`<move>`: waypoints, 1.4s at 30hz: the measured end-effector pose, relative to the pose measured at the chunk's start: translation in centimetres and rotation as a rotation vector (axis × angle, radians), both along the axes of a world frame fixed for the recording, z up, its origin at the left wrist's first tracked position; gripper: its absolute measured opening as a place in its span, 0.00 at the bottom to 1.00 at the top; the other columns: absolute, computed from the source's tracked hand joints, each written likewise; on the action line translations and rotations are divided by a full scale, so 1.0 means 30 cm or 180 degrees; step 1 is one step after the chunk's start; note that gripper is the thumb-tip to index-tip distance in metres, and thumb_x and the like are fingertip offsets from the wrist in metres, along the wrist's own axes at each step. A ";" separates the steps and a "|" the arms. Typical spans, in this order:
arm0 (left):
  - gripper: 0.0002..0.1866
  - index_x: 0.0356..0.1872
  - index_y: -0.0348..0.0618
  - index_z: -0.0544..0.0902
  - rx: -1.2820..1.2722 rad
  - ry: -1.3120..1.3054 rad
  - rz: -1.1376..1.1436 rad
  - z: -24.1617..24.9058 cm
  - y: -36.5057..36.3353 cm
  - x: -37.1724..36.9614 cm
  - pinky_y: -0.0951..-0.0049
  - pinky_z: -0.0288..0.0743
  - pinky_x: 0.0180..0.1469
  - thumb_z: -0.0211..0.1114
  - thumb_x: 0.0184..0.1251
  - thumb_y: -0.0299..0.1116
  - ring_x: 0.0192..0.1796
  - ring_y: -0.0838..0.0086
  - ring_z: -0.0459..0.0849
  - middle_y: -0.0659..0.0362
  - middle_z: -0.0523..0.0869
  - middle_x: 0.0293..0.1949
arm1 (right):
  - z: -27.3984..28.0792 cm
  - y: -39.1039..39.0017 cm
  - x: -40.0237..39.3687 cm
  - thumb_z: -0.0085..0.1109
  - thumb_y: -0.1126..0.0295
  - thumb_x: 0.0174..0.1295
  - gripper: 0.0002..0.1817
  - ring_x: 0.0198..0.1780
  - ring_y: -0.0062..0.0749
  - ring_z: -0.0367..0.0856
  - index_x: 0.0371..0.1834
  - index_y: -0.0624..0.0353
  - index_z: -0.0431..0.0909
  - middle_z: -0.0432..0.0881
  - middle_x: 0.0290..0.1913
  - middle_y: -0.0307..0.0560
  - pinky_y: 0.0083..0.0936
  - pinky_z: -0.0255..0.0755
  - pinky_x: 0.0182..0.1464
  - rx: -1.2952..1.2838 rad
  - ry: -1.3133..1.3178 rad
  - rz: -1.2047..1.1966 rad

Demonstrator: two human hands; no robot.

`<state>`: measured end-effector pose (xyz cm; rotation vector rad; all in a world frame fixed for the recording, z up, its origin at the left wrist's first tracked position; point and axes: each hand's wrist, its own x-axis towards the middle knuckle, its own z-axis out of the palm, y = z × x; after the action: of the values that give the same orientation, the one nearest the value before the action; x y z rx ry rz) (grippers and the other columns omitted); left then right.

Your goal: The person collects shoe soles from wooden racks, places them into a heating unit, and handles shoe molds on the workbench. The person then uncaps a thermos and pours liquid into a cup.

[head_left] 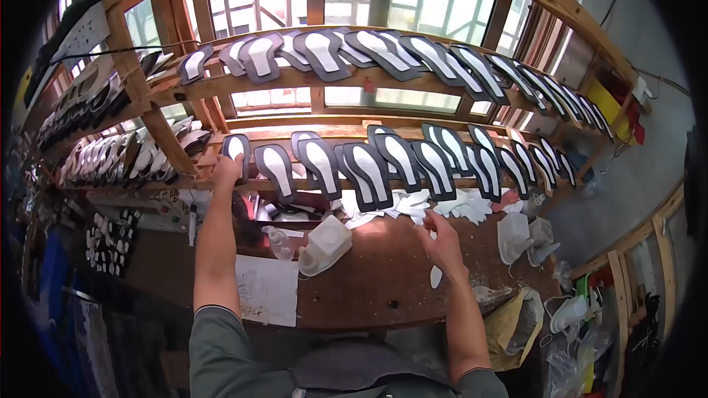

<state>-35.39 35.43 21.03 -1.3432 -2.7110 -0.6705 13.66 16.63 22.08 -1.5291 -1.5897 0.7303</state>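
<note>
One insole [235, 147], dark with a white middle, stands at the left end of the lower shelf [252, 185]. It looks thin and light, probably bendy rather than brittle; its dark rim seems the best place for a grip, halfway along one side, so that the white face stays clean. The left hand [228, 169] is at its lower end, fingers bent in; whether they pinch it or only touch it, I cannot tell. The right hand [443, 249] is over the surface [369, 273], fingers curled near the loose white pieces [469, 206] at its far edge. Those look light too, and likely to slide over one another. Whether the right fingertips pinch one is too small to make out. The left hand covers the insole's lower end, neighbouring insoles overlap and hide parts of each other, and the window side is glaringly bright.
</note>
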 end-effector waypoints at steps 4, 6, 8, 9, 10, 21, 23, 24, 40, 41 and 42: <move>0.32 0.51 0.31 0.75 0.0632 -0.0569 0.0006 -0.102 0.073 -0.071 0.54 0.73 0.55 0.64 0.55 0.51 0.52 0.48 0.81 0.40 0.82 0.48 | -0.007 0.217 0.146 0.63 0.62 0.58 0.23 0.49 0.43 0.79 0.54 0.62 0.74 0.78 0.49 0.54 0.34 0.73 0.50 0.0683 -0.0430 -0.0508; 0.32 0.50 0.31 0.76 0.2076 -0.2449 -0.0860 -0.096 0.046 -0.063 0.56 0.74 0.53 0.67 0.52 0.50 0.48 0.50 0.83 0.40 0.83 0.45 | -0.072 0.377 0.225 0.63 0.58 0.57 0.24 0.49 0.46 0.77 0.53 0.62 0.74 0.76 0.49 0.55 0.38 0.71 0.51 0.1233 -0.1191 -0.0618; 0.33 0.49 0.30 0.77 0.1485 -0.2349 -0.0904 -0.095 0.023 0.009 0.57 0.74 0.53 0.68 0.50 0.50 0.47 0.50 0.83 0.40 0.83 0.44 | -0.074 0.513 0.228 0.60 0.50 0.57 0.28 0.50 0.51 0.75 0.53 0.61 0.74 0.75 0.49 0.58 0.43 0.68 0.53 0.0709 -0.2174 -0.0718; 0.33 0.49 0.30 0.77 0.1097 -0.1998 -0.0892 -0.082 -0.002 0.067 0.57 0.74 0.53 0.69 0.50 0.51 0.46 0.50 0.83 0.40 0.83 0.44 | -0.064 0.547 0.201 0.59 0.47 0.56 0.30 0.51 0.52 0.74 0.53 0.60 0.73 0.75 0.49 0.59 0.44 0.68 0.53 0.0530 -0.2261 -0.0725; 0.35 0.50 0.30 0.76 0.0485 -0.1079 -0.0814 -0.035 -0.045 0.163 0.56 0.73 0.53 0.69 0.50 0.51 0.47 0.50 0.82 0.39 0.83 0.46 | -0.055 0.567 0.175 0.58 0.43 0.56 0.32 0.51 0.54 0.74 0.53 0.59 0.73 0.74 0.50 0.61 0.46 0.67 0.53 0.0340 -0.2347 -0.0750; 0.33 0.55 0.27 0.70 0.1236 -0.2626 -0.1276 0.011 0.043 0.269 0.66 0.74 0.52 0.68 0.54 0.41 0.47 0.56 0.83 0.43 0.81 0.49 | -0.089 0.586 0.130 0.71 0.51 0.43 0.41 0.57 0.58 0.70 0.61 0.57 0.69 0.66 0.57 0.61 0.40 0.67 0.59 0.0225 -0.1206 -0.0764; 0.35 0.56 0.29 0.71 0.0996 -0.2089 -0.1409 -0.024 0.068 0.337 0.62 0.72 0.54 0.66 0.56 0.49 0.51 0.53 0.82 0.42 0.82 0.49 | -0.091 0.574 0.135 0.73 0.57 0.42 0.40 0.55 0.57 0.71 0.60 0.58 0.69 0.66 0.56 0.60 0.39 0.68 0.58 0.0388 -0.0983 -0.0761; 0.39 0.57 0.29 0.70 0.0011 -0.0815 -0.1065 0.141 -0.050 0.477 0.60 0.71 0.57 0.64 0.55 0.56 0.55 0.51 0.79 0.40 0.81 0.50 | -0.067 0.557 0.118 0.72 0.61 0.42 0.38 0.54 0.56 0.71 0.59 0.59 0.68 0.65 0.54 0.59 0.38 0.68 0.57 0.0608 -0.0982 -0.0859; 0.35 0.48 0.25 0.77 0.0807 -0.2999 -0.2007 0.183 -0.116 0.726 0.57 0.74 0.53 0.64 0.59 0.56 0.47 0.59 0.84 0.44 0.84 0.42 | -0.067 0.809 -0.011 0.49 0.38 0.59 0.43 0.56 0.53 0.76 0.67 0.63 0.59 0.78 0.51 0.66 0.39 0.57 0.64 0.0249 -0.1728 -0.0723; 0.39 0.53 0.24 0.73 0.0235 -0.1598 -0.1778 0.144 -0.105 0.769 0.58 0.72 0.55 0.61 0.59 0.58 0.49 0.56 0.83 0.42 0.84 0.43 | -0.074 0.832 -0.019 0.45 0.35 0.60 0.44 0.56 0.54 0.76 0.67 0.63 0.58 0.79 0.50 0.66 0.39 0.55 0.64 -0.0140 -0.1732 -0.0383; 0.43 0.57 0.23 0.68 -0.0347 -0.0209 -0.1494 0.082 -0.085 0.803 0.58 0.69 0.57 0.58 0.60 0.61 0.52 0.53 0.82 0.41 0.84 0.44 | -0.101 0.841 -0.033 0.45 0.35 0.60 0.44 0.56 0.54 0.76 0.67 0.63 0.58 0.79 0.50 0.66 0.39 0.55 0.64 -0.0148 -0.1724 -0.0334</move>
<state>-11.28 32.88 23.48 -2.0491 -2.5216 -0.6027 12.68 41.86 19.05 -1.9392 -1.8634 0.3042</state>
